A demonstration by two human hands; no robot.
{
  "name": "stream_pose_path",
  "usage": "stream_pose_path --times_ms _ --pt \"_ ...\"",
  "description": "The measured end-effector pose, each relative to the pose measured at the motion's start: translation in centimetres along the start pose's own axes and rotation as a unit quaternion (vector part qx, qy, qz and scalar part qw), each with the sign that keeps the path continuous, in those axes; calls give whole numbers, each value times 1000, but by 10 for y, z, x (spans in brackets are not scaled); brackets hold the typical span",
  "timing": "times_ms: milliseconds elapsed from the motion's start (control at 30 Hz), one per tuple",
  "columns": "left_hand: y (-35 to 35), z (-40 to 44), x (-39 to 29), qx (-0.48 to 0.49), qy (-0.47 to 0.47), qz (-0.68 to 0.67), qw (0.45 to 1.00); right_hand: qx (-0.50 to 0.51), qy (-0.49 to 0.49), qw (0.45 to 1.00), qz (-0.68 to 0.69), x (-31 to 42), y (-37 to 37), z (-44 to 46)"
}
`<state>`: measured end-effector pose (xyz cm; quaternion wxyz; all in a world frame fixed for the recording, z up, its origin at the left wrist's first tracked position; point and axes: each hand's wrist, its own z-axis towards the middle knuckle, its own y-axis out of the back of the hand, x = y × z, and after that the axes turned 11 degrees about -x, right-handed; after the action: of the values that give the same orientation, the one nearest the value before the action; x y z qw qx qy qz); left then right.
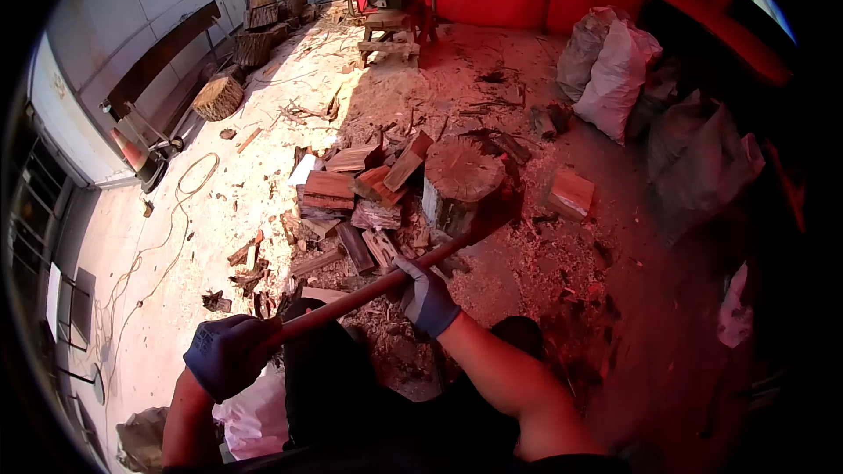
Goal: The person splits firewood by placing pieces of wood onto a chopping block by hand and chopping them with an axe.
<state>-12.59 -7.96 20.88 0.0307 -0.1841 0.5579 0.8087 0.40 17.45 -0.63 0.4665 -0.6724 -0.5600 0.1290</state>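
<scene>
Both left grip (pixel 231 355) and right grip (pixel 427 295) clasp the long handle (pixel 356 298), its axis slanting forward-right

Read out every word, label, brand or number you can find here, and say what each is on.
No text is readable.
Left glove: small markings on its back, too small and blurred to read.
Right glove, pale sack, traffic cone: no lettering I can make out.
</scene>
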Motion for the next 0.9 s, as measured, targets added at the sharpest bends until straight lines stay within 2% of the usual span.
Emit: stream_pose_path --times_ms 33,67,100,133,167,233,300,333,367,433,500,567,633,700,767,867,900 --pt "14 3 -3 -36 19 -3 999 26 -47 998 23 -9 2 0" --pt "23 4 -16 -88 143 -119 979 37 -74 996 17 -13 4 -1" --pt "26 10 -31 -140 259 -231 927 15 -81 996 28 -16 4 -2" --pt "23 20 -44 -159 245 -269 918 20 -94 995 13 -19 4 -4" --pt "7 30 -45 -208 142 -267 930 26 -105 994 -4 -20 4 -3" --pt "-16 60 -58 -273 27 -181 944 89 -136 987 -9 -25 12 20" --pt "-28 94 -68 -330 -6 -137 934 61 -152 973 -163 -11 4 24" --pt "-25 111 -65 -362 4 -130 923 113 -100 946 -286 2 1 23" --pt "-23 130 -60 -394 14 -125 911 142 -29 937 -317 16 5 33" --pt "-22 169 -35 -463 14 -211 861 50 130 960 -243 57 7 29" --pt "-22 194 -5 -479 -15 -189 857 -51 230 960 -152 102 30 24" --pt "-19 208 26 -482 -5 -149 863 -166 245 950 -101 134 67 21" --pt "-11 219 52 -503 27 -120 855 -213 196 955 -67 156 91 12" --pt "-6 229 69 -514 41 -160 842 -217 174 959 -48 162 102 3" --pt "-11 234 86 -509 46 -172 842 -177 181 959 -129 165 108 -3" --pt "-43 237 121 -474 81 -93 872 -165 178 951 -192 168 113 -17" --pt "-56 238 125 -490 88 -111 860 -161 178 942 -234 169 116 -20"
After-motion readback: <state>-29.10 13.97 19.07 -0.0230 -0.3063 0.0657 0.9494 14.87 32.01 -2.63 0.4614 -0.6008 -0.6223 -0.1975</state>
